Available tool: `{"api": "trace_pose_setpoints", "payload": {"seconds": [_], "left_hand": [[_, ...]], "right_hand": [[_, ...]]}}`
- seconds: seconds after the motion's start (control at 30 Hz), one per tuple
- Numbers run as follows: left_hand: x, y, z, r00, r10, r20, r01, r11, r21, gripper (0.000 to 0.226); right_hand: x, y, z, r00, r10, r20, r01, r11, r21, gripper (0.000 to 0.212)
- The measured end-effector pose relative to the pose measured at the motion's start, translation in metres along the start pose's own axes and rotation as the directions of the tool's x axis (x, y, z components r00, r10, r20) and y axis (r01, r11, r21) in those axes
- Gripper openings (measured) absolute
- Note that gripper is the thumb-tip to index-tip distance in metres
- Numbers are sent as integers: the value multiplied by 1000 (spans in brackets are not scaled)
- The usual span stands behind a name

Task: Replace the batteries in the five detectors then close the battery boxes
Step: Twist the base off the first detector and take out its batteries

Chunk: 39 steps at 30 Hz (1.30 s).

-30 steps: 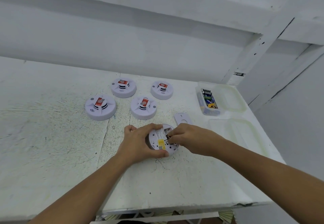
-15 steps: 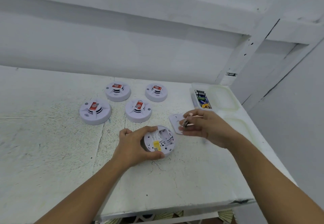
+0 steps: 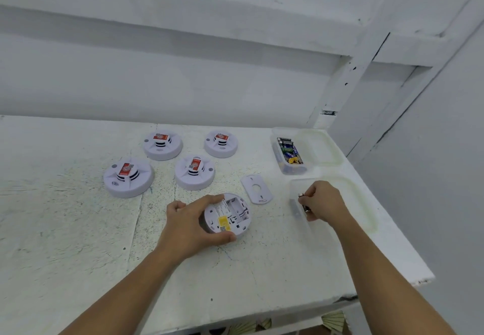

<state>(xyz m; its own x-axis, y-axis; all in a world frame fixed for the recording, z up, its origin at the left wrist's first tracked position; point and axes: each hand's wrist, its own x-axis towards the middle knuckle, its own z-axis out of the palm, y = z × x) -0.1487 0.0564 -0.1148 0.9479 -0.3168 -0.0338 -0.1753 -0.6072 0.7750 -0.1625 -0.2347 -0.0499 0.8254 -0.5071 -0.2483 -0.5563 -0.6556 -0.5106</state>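
Round white plastic detector (image 3: pixel 230 214), underside up, battery bay open; flat white cover (image 3: pixel 256 189) beside; four detectors (image 3: pixel 195 172) dome-up behind

Matt plastic detector (image 3: pixel 227 215), rough tabletop (image 3: pixel 78 230)

Five detectors lie on the one table (image 3: pixel 78 243): four face-up detectors (image 3: pixel 195 173) and one overturned detector (image 3: pixel 230 216), plus a single loose battery cover (image 3: pixel 256 189). There are two clear containers (image 3: pixel 289 168) and two lids (image 3: pixel 326 148). Two hands show, the left hand (image 3: pixel 193 224) and the right hand (image 3: pixel 323 201); the stored batteries (image 3: pixel 288 151) and the held batteries (image 3: pixel 303 203) are too bunched to count.
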Motion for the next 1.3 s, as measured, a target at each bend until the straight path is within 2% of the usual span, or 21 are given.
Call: {"api": "trace_pose_setpoints", "payload": {"seconds": [0.3, 0.57, 0.73, 0.83, 0.97, 1.1, 1.17, 1.23, 1.3], "left_hand": [[0, -1, 2, 1000, -25, 0, 25, 1000, 4, 83], [2, 6, 1, 999, -46, -16, 45, 999, -26, 77], [7, 10, 2, 1000, 9, -29, -9, 1000, 12, 87], [11, 12, 2, 1000, 3, -26, -3, 1000, 4, 89], [13, 9, 5, 999, -3, -42, 3, 1000, 1, 89], [14, 10, 5, 999, -3, -36, 3, 1000, -7, 88], [14, 10, 4, 999, 0, -34, -1, 1000, -11, 87], [14, 11, 3, 999, -5, -34, 5, 1000, -11, 88], [14, 11, 3, 1000, -8, -29, 7, 1000, -3, 89]], "right_hand": [[4, -2, 10, 998, 56, -14, -56, 997, 47, 22], [8, -3, -7, 994, 104, 21, -106, 978, 179, 24], [18, -9, -27, 982, -26, -185, 66, 975, 213, 25], [32, -23, -35, 960, -135, -244, 183, 965, 189, 20], [64, -39, -35, 939, -235, -251, 254, 966, 45, 15], [96, -51, -26, 950, -290, -115, 272, 951, -148, 20], [110, -55, -20, 967, -254, 2, 244, 926, -289, 21], [115, -58, -15, 980, -196, 36, 193, 885, -423, 14], [121, -61, -9, 983, -180, 42, 178, 856, -485, 32]]}}
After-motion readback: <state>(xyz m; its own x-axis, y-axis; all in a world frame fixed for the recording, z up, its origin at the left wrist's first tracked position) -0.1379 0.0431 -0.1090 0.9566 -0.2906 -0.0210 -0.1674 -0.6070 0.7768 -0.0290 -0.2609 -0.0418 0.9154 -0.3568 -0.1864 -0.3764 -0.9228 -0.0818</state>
